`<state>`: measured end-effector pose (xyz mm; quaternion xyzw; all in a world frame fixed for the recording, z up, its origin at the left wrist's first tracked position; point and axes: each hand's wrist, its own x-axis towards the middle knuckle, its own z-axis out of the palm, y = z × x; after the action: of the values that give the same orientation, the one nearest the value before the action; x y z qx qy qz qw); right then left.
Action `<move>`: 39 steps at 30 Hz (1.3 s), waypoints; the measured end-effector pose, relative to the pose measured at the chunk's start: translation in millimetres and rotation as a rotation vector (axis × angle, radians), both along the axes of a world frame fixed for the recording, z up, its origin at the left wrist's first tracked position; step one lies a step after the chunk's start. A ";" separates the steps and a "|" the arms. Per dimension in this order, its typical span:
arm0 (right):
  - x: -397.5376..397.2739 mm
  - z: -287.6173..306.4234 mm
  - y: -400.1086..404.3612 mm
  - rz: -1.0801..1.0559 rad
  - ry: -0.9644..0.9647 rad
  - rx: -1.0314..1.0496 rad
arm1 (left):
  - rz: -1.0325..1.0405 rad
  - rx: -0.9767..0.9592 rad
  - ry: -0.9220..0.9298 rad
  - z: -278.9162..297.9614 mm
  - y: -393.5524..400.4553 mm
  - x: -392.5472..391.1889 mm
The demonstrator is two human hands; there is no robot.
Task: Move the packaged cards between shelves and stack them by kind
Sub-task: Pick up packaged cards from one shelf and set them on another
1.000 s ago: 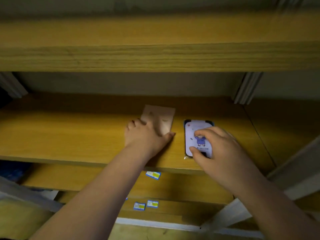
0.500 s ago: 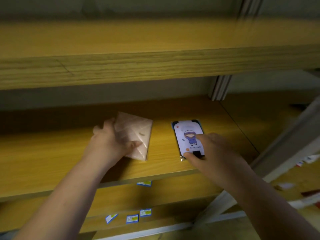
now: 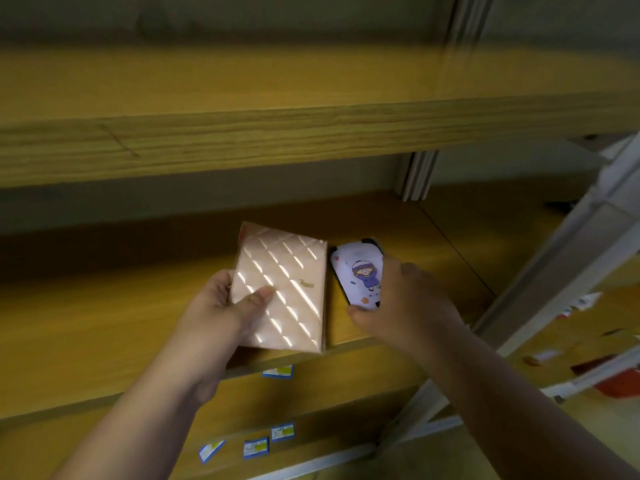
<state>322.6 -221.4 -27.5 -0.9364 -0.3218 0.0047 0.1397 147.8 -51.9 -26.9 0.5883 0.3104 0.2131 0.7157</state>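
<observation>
At centre frame, the left hand [image 3: 221, 308] holds a pink quilted card pack [image 3: 282, 289], thumb on top, raised over the wooden shelf [image 3: 104, 323]. Just right of it, the right hand [image 3: 405, 299] pinches a cartoon card pack [image 3: 358, 271] lying on that shelf.

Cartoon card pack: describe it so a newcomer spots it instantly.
On the middle wooden shelf, look near its front edge where both hands meet. The right hand grips the cartoon card pack: white, black-edged, purple-clad figure, unlike the larger quilted pink pack beside it.
</observation>
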 end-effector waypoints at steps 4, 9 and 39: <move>6.1 5.1 -7.7 -0.043 0.119 -0.008 | -0.003 -0.046 -0.057 2.9 -4.7 -4.0; 13.9 11.9 -17.2 -0.064 0.416 0.229 | -0.005 -0.048 -0.094 2.9 -4.6 -3.0; 41.8 57.1 -321.1 0.279 1.040 0.967 | 0.259 0.068 -0.256 42.4 -283.3 25.8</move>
<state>364.3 -542.5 29.5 -0.5965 -0.2963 0.3248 0.6715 173.6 -335.2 15.4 0.5355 0.2824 0.3869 0.6956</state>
